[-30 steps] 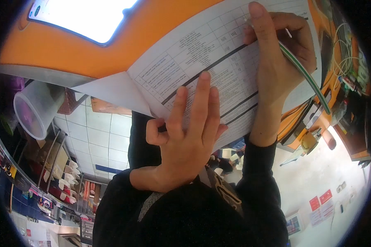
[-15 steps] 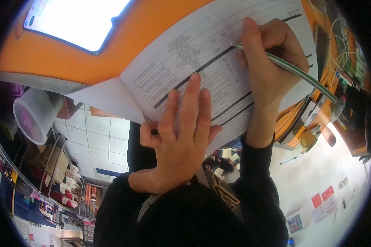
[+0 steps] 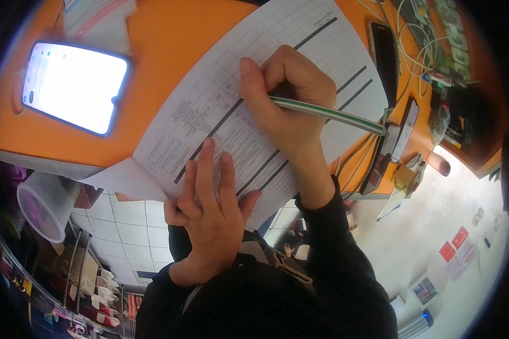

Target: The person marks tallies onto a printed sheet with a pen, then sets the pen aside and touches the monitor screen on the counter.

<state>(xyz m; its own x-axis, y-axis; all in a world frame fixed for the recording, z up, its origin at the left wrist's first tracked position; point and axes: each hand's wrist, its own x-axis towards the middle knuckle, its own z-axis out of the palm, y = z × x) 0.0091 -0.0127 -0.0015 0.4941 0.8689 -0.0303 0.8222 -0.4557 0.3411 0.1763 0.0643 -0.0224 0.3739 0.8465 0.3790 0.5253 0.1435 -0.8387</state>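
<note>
A printed form with tables, text and dark bars lies over the edge of an orange table. Its lower left corner is folded up and juts past that edge. My left hand rests flat on the lower part of the sheet, fingers spread. In my right hand is a green-and-white striped pen, pinched between thumb and fingers. The pen slants, its back end toward the right. Its tip is mostly hidden behind my thumb, near the table cells in the sheet's middle.
A phone with a lit screen lies on the orange table at left, below a clear plastic bag. At right are a dark phone, tangled white cables and a power strip. A translucent bin stands lower left.
The view has shifted, so the sheet and both hands appear further left and the whole lit phone shows. My right hand still grips the pen, and my left hand stays on the paper.
</note>
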